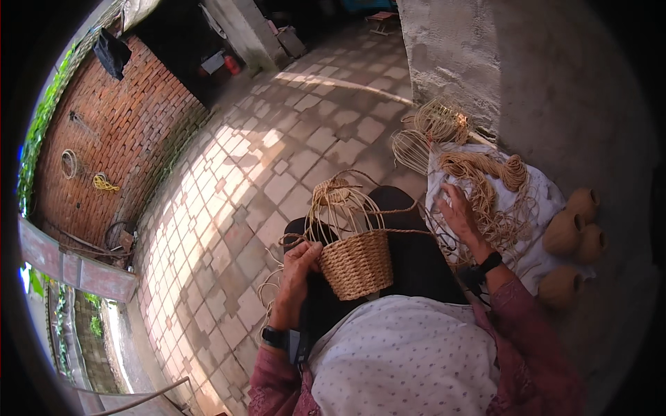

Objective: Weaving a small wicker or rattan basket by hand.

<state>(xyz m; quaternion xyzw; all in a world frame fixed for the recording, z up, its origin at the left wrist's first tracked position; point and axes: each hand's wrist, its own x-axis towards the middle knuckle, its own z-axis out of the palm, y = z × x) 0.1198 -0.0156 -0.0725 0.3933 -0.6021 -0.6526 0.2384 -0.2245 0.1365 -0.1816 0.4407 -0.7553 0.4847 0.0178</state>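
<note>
On my lap rests a woven basket (357, 267) of tan twisted cord, tilted, with bare thin stakes (340, 215) rising from its upper edge to a round woven piece (331, 192). My left hand (303, 260) is closed on the basket's left side at the edge of the weave, thumb and fingers pressed together. A loose cord (402, 230) runs from the weave toward the right. My right hand (458, 211) is raised right of the basket, fingers apart and curved, over a heap of loose cord (492, 222). I see nothing gripped in it.
Hanks of tan cord (479, 166) lie on a white cloth (544, 177) at my right. Beyond are bundled thin stakes (438, 125) beside a concrete pillar (451, 55). Several brown clay-coloured pots (563, 232) stand at the far right. Paving tiles (257, 187) cover the floor.
</note>
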